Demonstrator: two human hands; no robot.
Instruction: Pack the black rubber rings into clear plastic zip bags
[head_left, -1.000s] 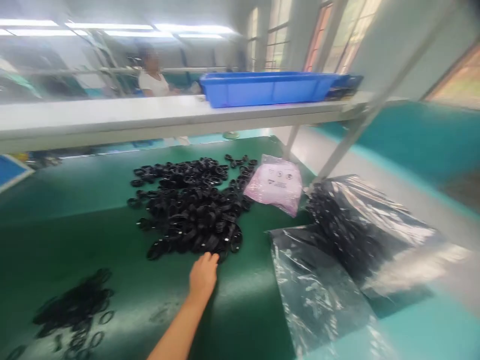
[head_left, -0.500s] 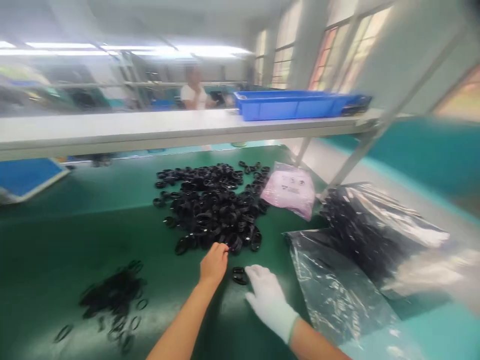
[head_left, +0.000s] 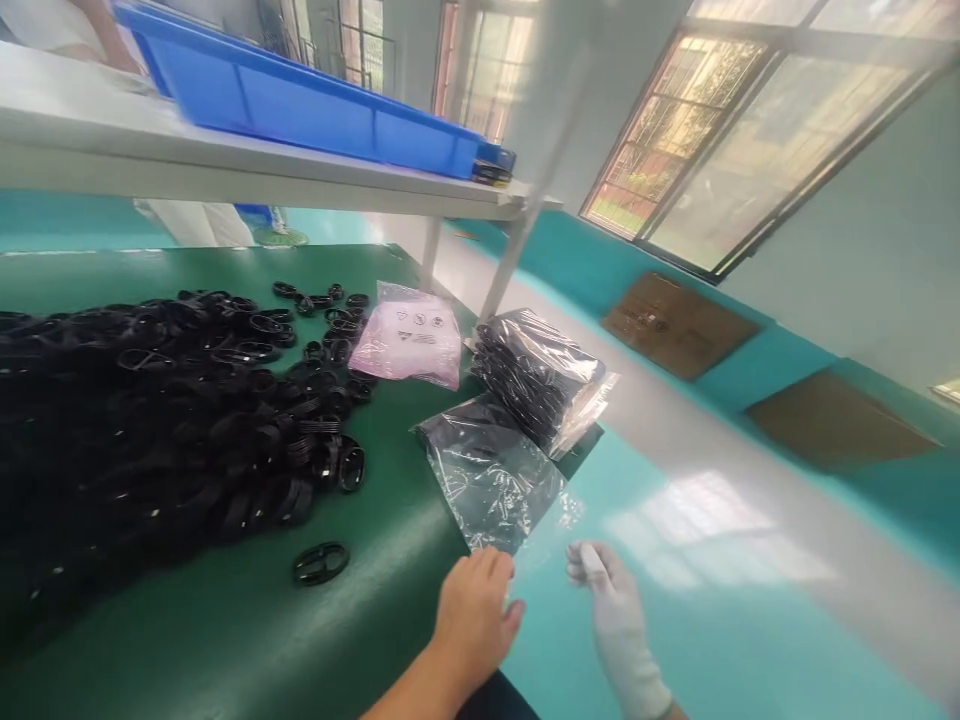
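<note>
Bare and half curled, my left hand (head_left: 474,608) sits at the near end of the flat clear bag (head_left: 491,470), fingertips overlapping its edge in view; whether they pinch the film, I can't tell. That bag lies straight ahead of these fingers on the green surface (head_left: 390,600), its long axis slanting from far left to near right, its near end by the surface's edge. Gloved in white, my right hand (head_left: 613,600) is farther from it, out to the right over the floor (head_left: 750,640), fingers bent in against the thumb; I see nothing in them, though thin film could escape me. Beyond the bag rests a stack of bags (head_left: 536,375); one black oval part (head_left: 321,564) lies apart, to my left.
</note>
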